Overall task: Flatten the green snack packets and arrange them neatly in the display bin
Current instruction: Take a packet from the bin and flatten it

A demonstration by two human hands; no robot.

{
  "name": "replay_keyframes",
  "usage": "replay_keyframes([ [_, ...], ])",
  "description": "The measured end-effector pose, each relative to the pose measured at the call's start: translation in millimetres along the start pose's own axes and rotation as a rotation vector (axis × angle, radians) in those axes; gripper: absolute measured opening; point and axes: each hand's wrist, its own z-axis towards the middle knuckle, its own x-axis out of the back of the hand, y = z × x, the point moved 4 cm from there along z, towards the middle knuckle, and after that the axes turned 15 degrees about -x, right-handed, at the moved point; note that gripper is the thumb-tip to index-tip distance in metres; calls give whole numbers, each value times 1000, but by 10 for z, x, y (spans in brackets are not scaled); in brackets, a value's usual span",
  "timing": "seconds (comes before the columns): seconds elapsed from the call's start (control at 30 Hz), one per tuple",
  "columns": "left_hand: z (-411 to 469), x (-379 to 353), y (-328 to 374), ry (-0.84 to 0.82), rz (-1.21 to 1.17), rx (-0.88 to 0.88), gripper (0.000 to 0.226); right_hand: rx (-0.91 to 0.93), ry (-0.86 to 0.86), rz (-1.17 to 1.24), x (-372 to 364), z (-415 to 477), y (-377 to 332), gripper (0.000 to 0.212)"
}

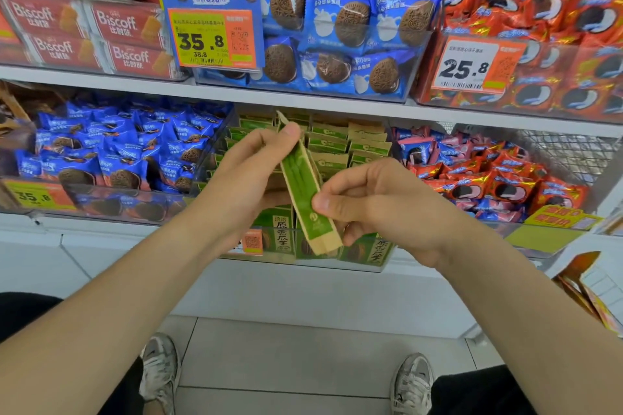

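I have one green snack packet point(302, 185) up at centre frame, held edge-on and tilted, just in front of the display bin point(209, 162). My left hand point(249, 165) pinches its upper end between thumb and fingers point(290, 131). My right hand point(377, 199) pinches the lower part, thumb on the near face.

I judge it light and thin, a papery pouch that creases easily, with loose contents that shift when squeezed. It is best taken by the sealed ends and smoothed along the flat faces, not crushed in the middle.

Count: one packet in hand and two hands on it. The shelved packets point(337, 145) stand in overlapping rows in the bin, too many and too hidden to count exactly.
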Motion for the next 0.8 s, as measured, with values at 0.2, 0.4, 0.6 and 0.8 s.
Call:
replay_keyframes([
  [0.2,-128,-194,-33,-110,300,-187,39,225,406,-148,24,91,-34,29],
  [0.4,-173,-238,-85,-102,500,-286,34,316,506,-287,-25,175,-3,35],
  [0.6,-127,-161,-60,-124,585,-319,34,238,419,-127,-20,206,-2,23],
  [0.8,-100,-125,2,-285,526,-308,29,350,459,-436,152,103,-101,33],
])
